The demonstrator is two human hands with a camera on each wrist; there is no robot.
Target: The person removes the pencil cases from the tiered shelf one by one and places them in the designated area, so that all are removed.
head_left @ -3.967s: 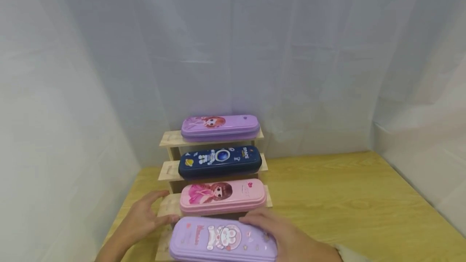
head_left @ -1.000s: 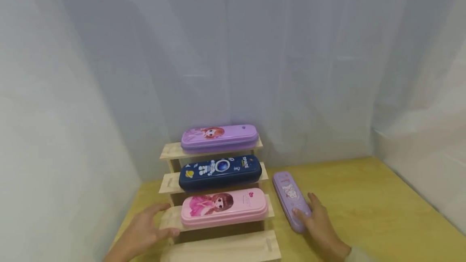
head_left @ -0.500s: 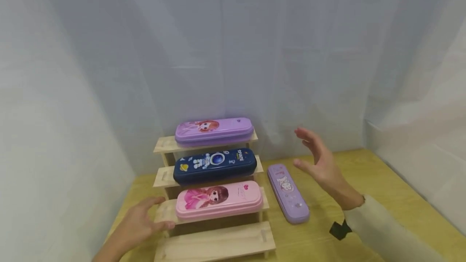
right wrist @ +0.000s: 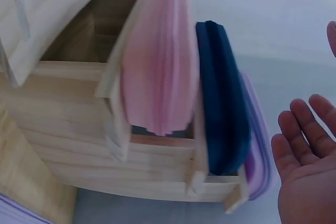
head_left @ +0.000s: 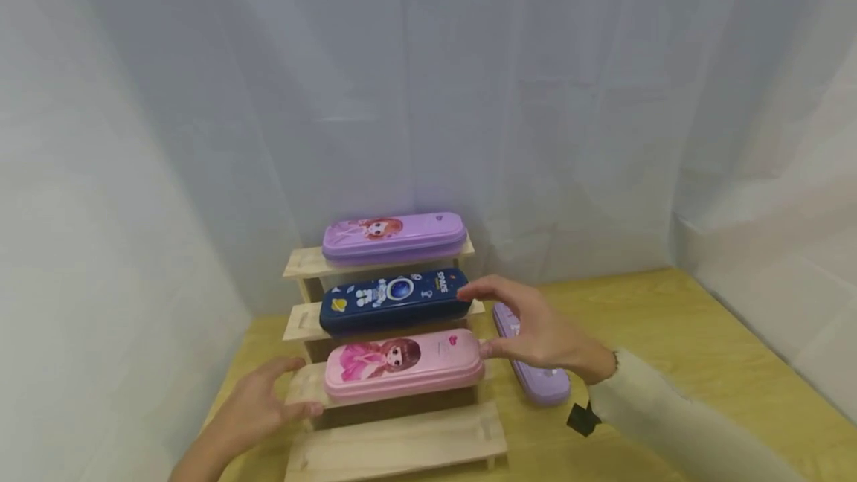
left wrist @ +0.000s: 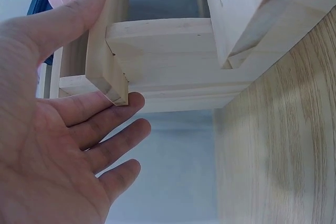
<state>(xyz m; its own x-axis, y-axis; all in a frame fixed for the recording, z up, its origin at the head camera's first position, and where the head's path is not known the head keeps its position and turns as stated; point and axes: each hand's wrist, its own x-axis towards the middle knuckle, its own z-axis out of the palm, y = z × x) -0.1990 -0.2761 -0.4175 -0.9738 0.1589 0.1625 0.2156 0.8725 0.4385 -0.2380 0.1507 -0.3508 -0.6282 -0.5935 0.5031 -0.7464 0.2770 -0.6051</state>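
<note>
My left hand point(head_left: 249, 404) holds the left end of a step on the wooden tiered stand point(head_left: 402, 443), the thumb on top and fingertips under the board in the left wrist view. On that step lies a pink pencil case point(head_left: 438, 354) with a girl print. My right hand point(head_left: 538, 329) has its thumb and fingers spread by the right ends of the pink case and the navy space pencil case point(head_left: 358, 309). The right wrist view shows its palm point(right wrist: 307, 190) empty and apart from the cases. A lavender pencil case point(head_left: 545, 385) lies on the table, partly behind the right hand.
A purple pencil case point(head_left: 428, 233) sits on the top step, behind the navy one. The lowest step bears nothing. White cloth point(head_left: 428, 95) closes off the back and both sides of the wooden table point(head_left: 669, 348).
My right hand took the lavender case off the lowest step, laid it on the table right of the stand, let go, rose and moved left towards the cases. The left hand stayed put.
</note>
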